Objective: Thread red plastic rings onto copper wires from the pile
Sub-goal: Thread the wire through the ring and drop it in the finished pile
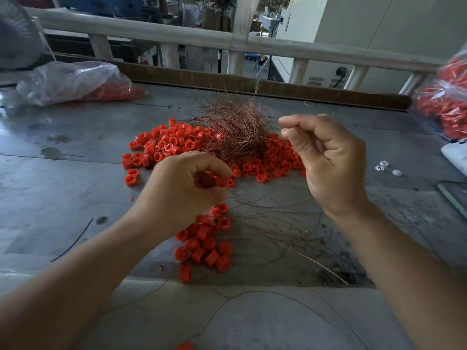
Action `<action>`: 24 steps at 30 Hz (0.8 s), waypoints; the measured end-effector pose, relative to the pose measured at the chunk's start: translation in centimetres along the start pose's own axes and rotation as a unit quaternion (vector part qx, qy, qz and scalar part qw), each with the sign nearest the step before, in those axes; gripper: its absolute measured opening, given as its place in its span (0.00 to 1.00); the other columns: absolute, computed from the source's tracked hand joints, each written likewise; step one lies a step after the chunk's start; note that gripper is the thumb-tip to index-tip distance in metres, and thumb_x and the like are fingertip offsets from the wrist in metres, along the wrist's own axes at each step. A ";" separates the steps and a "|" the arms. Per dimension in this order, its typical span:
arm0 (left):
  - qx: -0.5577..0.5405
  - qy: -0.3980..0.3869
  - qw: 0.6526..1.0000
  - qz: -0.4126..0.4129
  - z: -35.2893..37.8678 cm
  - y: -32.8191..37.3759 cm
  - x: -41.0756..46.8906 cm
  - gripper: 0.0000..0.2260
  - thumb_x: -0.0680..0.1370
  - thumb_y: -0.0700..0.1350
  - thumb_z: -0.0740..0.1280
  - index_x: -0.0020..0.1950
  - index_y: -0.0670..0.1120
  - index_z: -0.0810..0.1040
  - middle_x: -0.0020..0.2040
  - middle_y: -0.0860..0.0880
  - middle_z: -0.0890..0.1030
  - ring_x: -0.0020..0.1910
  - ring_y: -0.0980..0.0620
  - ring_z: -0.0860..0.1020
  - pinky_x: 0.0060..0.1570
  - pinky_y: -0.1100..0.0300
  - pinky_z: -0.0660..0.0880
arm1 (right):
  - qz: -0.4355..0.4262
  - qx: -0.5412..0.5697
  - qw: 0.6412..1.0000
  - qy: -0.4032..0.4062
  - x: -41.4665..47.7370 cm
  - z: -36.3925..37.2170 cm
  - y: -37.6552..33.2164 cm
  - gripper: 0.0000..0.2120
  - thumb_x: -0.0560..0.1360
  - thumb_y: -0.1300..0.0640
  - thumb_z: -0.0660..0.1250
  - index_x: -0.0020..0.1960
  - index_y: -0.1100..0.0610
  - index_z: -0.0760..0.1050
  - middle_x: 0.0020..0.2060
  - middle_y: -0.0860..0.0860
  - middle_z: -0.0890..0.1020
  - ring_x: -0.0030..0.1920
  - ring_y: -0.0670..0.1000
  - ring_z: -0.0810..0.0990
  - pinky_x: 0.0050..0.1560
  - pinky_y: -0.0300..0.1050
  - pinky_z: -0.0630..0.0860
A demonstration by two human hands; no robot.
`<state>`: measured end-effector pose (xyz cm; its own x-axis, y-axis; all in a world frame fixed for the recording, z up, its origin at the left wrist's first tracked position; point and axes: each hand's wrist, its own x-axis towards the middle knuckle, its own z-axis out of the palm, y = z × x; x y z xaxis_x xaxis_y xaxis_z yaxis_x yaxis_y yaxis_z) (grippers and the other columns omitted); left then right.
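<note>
Left hand is hovering low over the surface, fingers curled, thumb and fingertips pinching a red plastic ring at the near edge of the ring pile. A couple more rings are sitting right against that pinch.

Right hand is raised to the right of the copper wire bundle. Its fingers are curled in, with thumb and forefinger closing tip to tip on a fine copper strand that is running back toward the bundle. The strand is barely resolving.

The bundle is lying on top of the ring pile, mid-surface, with its ends fanning up and back. A second cluster of rings is lying closer in, below the left hand, with loose copper wires trailing from it to the right. I can't tell whether those rings are actually threaded.

A clear plastic bag of red rings is sitting far left, and another bag is at the right edge. Small white plastic parts are lying to the right of the right hand. A cardboard strip is lining the far edge of the surface, with a pale railing behind it.
</note>
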<state>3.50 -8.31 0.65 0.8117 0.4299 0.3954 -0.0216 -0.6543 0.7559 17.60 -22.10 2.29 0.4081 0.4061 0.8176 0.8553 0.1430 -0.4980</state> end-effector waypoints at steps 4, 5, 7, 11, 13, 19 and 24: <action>-0.140 -0.020 0.990 -0.027 -0.1 0.4 0.1 0.16 0.61 0.36 0.75 0.40 0.55 0.80 0.39 0.56 0.83 0.34 0.60 0.81 0.36 0.71 0.76 | -0.045 0.006 0.998 -0.043 -0.4 0.0 -1.5 0.09 0.72 0.61 0.67 0.52 0.57 0.74 0.39 0.43 0.77 0.38 0.41 0.77 0.41 0.32 0.73; -0.167 -0.021 0.985 -0.030 0.0 0.4 0.1 0.14 0.59 0.40 0.75 0.40 0.55 0.81 0.39 0.53 0.84 0.35 0.58 0.82 0.37 0.69 0.78 | -0.048 0.011 0.997 -0.060 -0.6 0.1 -1.8 0.08 0.71 0.61 0.67 0.50 0.57 0.74 0.38 0.44 0.77 0.38 0.41 0.77 0.41 0.31 0.73; -0.202 -0.023 0.978 -0.034 0.0 0.6 -0.1 0.14 0.55 0.48 0.74 0.40 0.54 0.84 0.40 0.48 0.84 0.38 0.48 0.83 0.40 0.60 0.80 | -0.065 0.001 0.993 -0.103 -0.8 0.3 -2.1 0.05 0.70 0.61 0.69 0.46 0.58 0.77 0.37 0.46 0.78 0.38 0.43 0.77 0.40 0.33 0.74; -0.205 -0.038 0.978 0.004 0.1 0.9 -0.3 0.14 0.58 0.54 0.72 0.42 0.52 0.83 0.38 0.47 0.84 0.37 0.44 0.81 0.41 0.55 0.80 | -0.096 -0.063 0.977 -0.180 -1.1 0.7 -2.0 0.04 0.71 0.64 0.68 0.45 0.64 0.80 0.37 0.54 0.80 0.40 0.45 0.76 0.44 0.32 0.72; -0.194 -0.040 0.980 0.025 0.1 0.8 -0.2 0.09 0.62 0.52 0.71 0.39 0.52 0.83 0.35 0.49 0.83 0.33 0.51 0.81 0.37 0.62 0.80 | -0.096 -0.072 0.973 -0.196 -1.3 0.8 -2.0 0.05 0.72 0.66 0.67 0.46 0.64 0.80 0.39 0.54 0.80 0.42 0.45 0.76 0.46 0.32 0.73; -0.196 -0.037 0.979 0.037 0.0 0.4 -0.2 0.05 0.65 0.47 0.73 0.41 0.51 0.82 0.34 0.53 0.83 0.33 0.57 0.81 0.36 0.65 0.78 | -0.050 -0.049 0.975 -0.212 -1.7 0.9 -2.1 0.06 0.70 0.69 0.67 0.47 0.63 0.77 0.41 0.45 0.76 0.40 0.36 0.74 0.43 0.29 0.72; -0.158 -0.022 0.986 0.057 0.0 0.4 -0.1 0.04 0.68 0.45 0.68 0.41 0.53 0.80 0.34 0.56 0.83 0.32 0.59 0.80 0.34 0.67 0.77 | -0.033 -0.072 0.975 -0.207 -1.7 0.9 -2.1 0.06 0.70 0.66 0.68 0.47 0.62 0.78 0.38 0.49 0.79 0.37 0.41 0.75 0.40 0.30 0.72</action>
<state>3.39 -8.58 0.95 0.8176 0.3331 0.4696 -0.2892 -0.4678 0.8352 14.77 -22.26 1.70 0.2121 0.7347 0.6444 0.9233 0.0654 -0.3785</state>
